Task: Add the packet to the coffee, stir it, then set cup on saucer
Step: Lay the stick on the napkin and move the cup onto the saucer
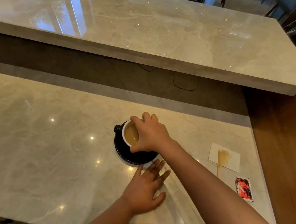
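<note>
A black cup with a white inside holds light brown coffee and sits over the black saucer, handle pointing left. My right hand grips the cup's rim from above, fingers at the far and near sides. Whether the cup rests fully on the saucer I cannot tell. My left hand lies flat on the marble counter just in front of the saucer, fingers spread, holding nothing. A red and black packet lies at the right. A wooden stir stick lies partly on a stained white napkin.
The marble counter stretches left of the cup. A raised marble ledge runs across the back, with a dark recess and a cable under it. A wooden side wall bounds the right.
</note>
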The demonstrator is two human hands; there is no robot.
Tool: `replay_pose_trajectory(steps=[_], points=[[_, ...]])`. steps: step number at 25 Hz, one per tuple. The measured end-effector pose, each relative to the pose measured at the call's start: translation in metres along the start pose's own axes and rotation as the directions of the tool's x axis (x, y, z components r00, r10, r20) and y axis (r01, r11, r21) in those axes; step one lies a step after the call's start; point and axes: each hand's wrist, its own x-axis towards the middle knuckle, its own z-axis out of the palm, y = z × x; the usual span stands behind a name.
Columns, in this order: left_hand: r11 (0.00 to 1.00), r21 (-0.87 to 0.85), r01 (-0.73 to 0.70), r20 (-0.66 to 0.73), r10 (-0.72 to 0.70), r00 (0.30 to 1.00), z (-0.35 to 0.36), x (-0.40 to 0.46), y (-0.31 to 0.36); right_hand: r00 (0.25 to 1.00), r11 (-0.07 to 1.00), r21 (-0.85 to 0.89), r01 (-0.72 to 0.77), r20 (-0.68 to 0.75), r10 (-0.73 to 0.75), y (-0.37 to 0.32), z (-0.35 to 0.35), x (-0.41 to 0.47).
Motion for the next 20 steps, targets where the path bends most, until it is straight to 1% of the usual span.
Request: replay_pose_trajectory(steps=[12,15,20], points=[[0.999,0.021,0.024,0.061,-0.026,0.998,-0.0017,-0.0001,0.0013,0.996,0.997,-0.082,0.005,0.088,0.002,-0.0016,-0.0077,-0.0002],[0.999,0.024,0.024,0.054,-0.026,0.998,-0.0018,-0.0002,0.0018,0.994,0.995,-0.100,0.015,0.111,-0.004,-0.0013,-0.0077,-0.0022],[1.000,0.013,0.026,0.040,-0.027,0.999,-0.0014,-0.0005,0.0018,0.994,0.997,-0.081,0.006,0.107,0.002,-0.0001,-0.0063,-0.0017]])
